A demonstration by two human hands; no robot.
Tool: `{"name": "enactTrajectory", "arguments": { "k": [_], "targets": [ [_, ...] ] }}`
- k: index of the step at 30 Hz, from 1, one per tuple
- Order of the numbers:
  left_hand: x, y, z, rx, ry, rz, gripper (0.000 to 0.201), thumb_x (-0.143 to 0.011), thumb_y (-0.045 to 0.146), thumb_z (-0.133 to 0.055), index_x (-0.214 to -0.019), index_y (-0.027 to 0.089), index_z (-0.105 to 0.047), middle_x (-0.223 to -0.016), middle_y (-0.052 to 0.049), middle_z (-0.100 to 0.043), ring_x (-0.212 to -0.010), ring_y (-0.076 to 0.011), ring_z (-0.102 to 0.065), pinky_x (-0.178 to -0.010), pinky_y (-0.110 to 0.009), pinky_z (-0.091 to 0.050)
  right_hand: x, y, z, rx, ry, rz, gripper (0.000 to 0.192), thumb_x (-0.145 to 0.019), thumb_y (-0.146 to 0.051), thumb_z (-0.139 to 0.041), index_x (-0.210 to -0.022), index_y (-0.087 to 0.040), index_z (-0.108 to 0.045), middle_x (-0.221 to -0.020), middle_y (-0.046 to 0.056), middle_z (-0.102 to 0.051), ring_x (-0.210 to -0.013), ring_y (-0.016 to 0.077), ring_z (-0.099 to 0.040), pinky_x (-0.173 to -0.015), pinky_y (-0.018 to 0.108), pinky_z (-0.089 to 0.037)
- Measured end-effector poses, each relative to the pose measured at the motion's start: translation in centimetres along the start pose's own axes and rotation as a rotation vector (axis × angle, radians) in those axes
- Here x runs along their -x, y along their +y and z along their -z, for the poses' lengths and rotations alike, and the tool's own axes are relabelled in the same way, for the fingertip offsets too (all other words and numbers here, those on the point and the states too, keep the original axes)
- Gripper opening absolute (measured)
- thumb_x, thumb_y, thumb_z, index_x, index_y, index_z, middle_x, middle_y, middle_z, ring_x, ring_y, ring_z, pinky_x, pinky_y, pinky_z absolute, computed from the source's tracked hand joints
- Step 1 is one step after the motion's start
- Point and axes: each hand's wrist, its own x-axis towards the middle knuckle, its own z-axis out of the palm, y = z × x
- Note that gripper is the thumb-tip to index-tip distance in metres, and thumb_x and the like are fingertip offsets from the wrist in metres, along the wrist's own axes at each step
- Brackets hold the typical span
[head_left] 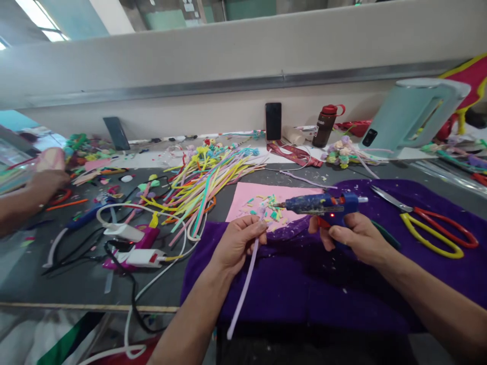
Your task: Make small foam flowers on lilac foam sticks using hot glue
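My left hand [238,242] pinches the upper end of a long pale lilac pipe cleaner [243,289] that hangs down toward the table's front edge. My right hand [355,235] grips a blue hot glue gun [323,204], its nozzle pointing left at the top of the pipe cleaner, close to my left fingers. Both hands hover over a purple cloth [304,284]. Behind them lies a pink sheet [249,195] strewn with small coloured scraps.
A heap of coloured pipe cleaners [201,182] lies left of centre. Scissors with red and yellow handles [433,228] rest on the cloth at right. White power strips and cables [129,243] lie at left. Another person's hand [41,185] works at far left. A phone [273,120], a bottle [325,124] and a pale green kettle [411,114] stand at the back.
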Motion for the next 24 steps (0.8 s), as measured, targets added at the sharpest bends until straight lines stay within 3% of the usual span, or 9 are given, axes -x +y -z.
{"name": "enactTrajectory", "arguments": {
  "k": [5,12,24],
  "targets": [
    [-0.3,-0.3,0.1,0.102,-0.105,0.058,0.028,-0.07,0.036,-0.064,-0.06,0.013,-0.05,-0.048,0.003,-0.048,-0.034,-0.0024,-0.032,-0.034,-0.017,-0.02,0.3,0.1,-0.6,0.094,-0.001,0.038,0.028,-0.084,-0.042,-0.048,-0.091,-0.017,-0.059,-0.061,0.001,-0.057,-0.054,0.0139,-0.051,-0.056,0.027,-0.038],
    [-0.6,-0.5,-0.4,0.126,-0.15,0.083,0.031,-0.069,0.038,-0.064,-0.058,0.014,-0.049,-0.047,0.004,-0.045,-0.035,-0.0029,-0.033,-0.034,-0.017,-0.023,0.1,0.2,-0.9,0.224,0.021,0.071,0.03,-0.086,-0.04,-0.043,-0.078,-0.017,-0.06,-0.054,0.002,-0.055,-0.06,0.0163,-0.052,-0.064,0.029,-0.038],
    [-0.6,-0.8,-0.5,0.126,-0.176,0.064,0.03,-0.075,0.036,-0.059,-0.058,0.013,-0.051,-0.046,0.003,-0.045,-0.035,-0.003,-0.034,-0.035,-0.018,-0.02,0.2,-0.1,-1.2,0.224,0.039,0.043,0.032,-0.086,-0.038,-0.046,-0.061,-0.018,-0.05,-0.052,-0.001,-0.051,-0.053,0.0123,-0.047,-0.058,0.026,-0.035]
  ]
}}
